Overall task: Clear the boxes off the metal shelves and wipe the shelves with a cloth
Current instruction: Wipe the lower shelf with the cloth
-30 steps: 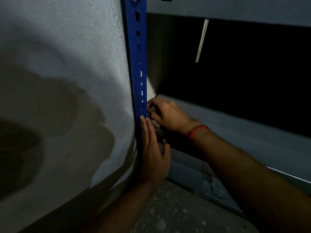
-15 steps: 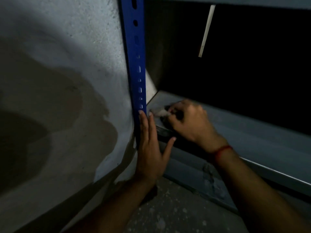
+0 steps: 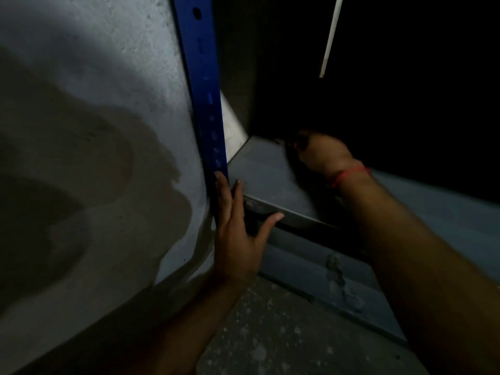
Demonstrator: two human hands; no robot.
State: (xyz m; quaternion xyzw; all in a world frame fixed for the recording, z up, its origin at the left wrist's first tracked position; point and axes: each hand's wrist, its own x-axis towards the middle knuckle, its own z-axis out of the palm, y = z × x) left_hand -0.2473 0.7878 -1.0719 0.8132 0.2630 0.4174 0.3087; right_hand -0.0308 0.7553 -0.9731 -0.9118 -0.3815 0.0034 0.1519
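Shelf (image 3: 266,173) rear corner: R hand (image 3: 322,155); L hand (image 3: 238,239) flat on upright (image 3: 201,77).

- Two hands, both mine: left hand (image 3: 238,239), right hand (image 3: 322,155).
- One blue slotted upright (image 3: 203,90).
- Two grey metal shelves in my view: upper shelf (image 3: 265,177), lower shelf (image 3: 305,269).
- One red thread (image 3: 349,175), on my right wrist.
- One white strip (image 3: 330,36), hanging in the dark.
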